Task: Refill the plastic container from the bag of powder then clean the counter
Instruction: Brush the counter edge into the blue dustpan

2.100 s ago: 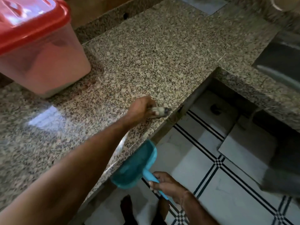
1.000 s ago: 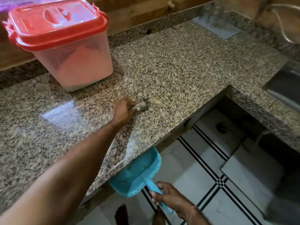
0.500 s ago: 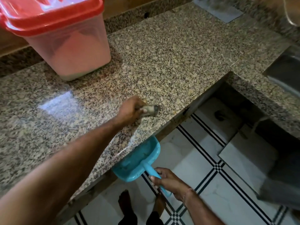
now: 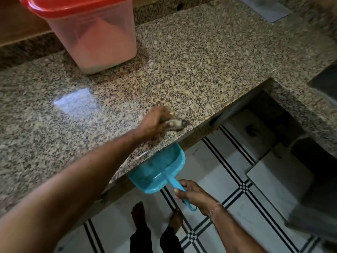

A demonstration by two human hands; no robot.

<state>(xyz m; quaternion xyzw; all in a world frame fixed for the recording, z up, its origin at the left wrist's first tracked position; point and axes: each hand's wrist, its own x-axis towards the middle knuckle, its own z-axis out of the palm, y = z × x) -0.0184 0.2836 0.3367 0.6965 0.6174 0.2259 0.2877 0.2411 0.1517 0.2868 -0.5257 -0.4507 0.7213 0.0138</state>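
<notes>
Across the speckled granite counter (image 4: 200,61) little stands on the stone, which suits the cleaning half of the job.

Toward its back left corner sits the plastic container (image 4: 102,42). Its red lid (image 4: 73,6) is on and pinkish powder (image 4: 109,50) is heaped inside. I judge it has been parked there, filled and closed, so it is out of the sweeping path.

Below the counter's near edge hangs a blue dustpan (image 4: 158,170). Its open mouth is tucked under the overhang, most likely to catch whatever is pushed off the stone.

The right hand (image 4: 193,194) has its fingers wrapped round the dustpan's handle and holds it up against the edge.

The left hand (image 4: 153,123) rests on the counter just inside that near edge, directly above the pan. Its fingers are curled round a small greyish wiper (image 4: 176,124). Motion blur hides whether this is a brush or a cloth. Its position suggests crumbs are being drawn toward the drop.

By count there is one container, one lid, one dustpan, one wiper, two hands and two bare feet (image 4: 138,214) on the tiled floor. The bag of powder is not in view, and any loose powder on the stone cannot be told from the granite's flecks.
</notes>
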